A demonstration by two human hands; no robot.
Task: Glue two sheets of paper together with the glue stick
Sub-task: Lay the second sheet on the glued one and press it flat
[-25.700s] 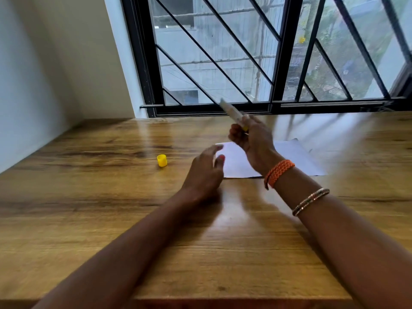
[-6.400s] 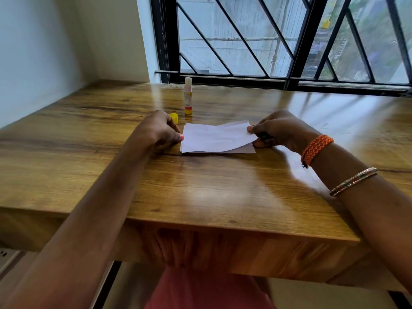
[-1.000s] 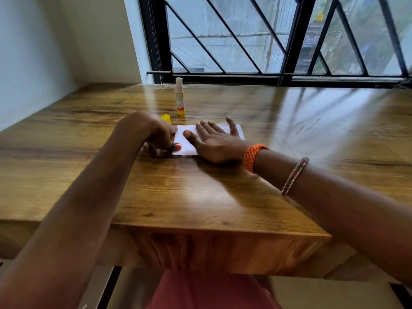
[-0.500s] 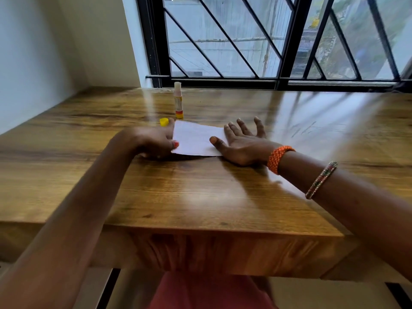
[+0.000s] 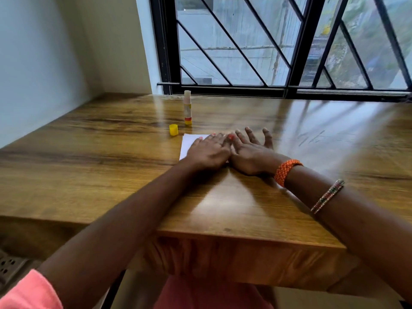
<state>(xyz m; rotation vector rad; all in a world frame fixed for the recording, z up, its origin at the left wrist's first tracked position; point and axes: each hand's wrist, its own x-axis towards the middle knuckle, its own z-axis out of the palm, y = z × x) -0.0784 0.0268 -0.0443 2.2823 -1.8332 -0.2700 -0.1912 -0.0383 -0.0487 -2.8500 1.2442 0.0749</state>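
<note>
White paper (image 5: 186,145) lies flat on the wooden table (image 5: 111,166), mostly covered by both hands; only its left part shows. My left hand (image 5: 208,152) rests palm-down on it with fingers spread. My right hand (image 5: 250,153) lies flat beside it, touching the left hand, fingers apart. The uncapped glue stick (image 5: 187,108) stands upright behind the paper. Its yellow cap (image 5: 173,130) sits on the table just left of the paper's far corner.
A window with a black metal grille (image 5: 267,52) runs along the table's far edge. A pale wall (image 5: 44,63) closes the left side. The table's front edge (image 5: 245,237) is near my body. A socket strip (image 5: 9,266) lies low at left.
My left hand has moved from the paper's left edge onto the sheet and flattened. My right hand stays flat on the paper. The camera view has shifted.
</note>
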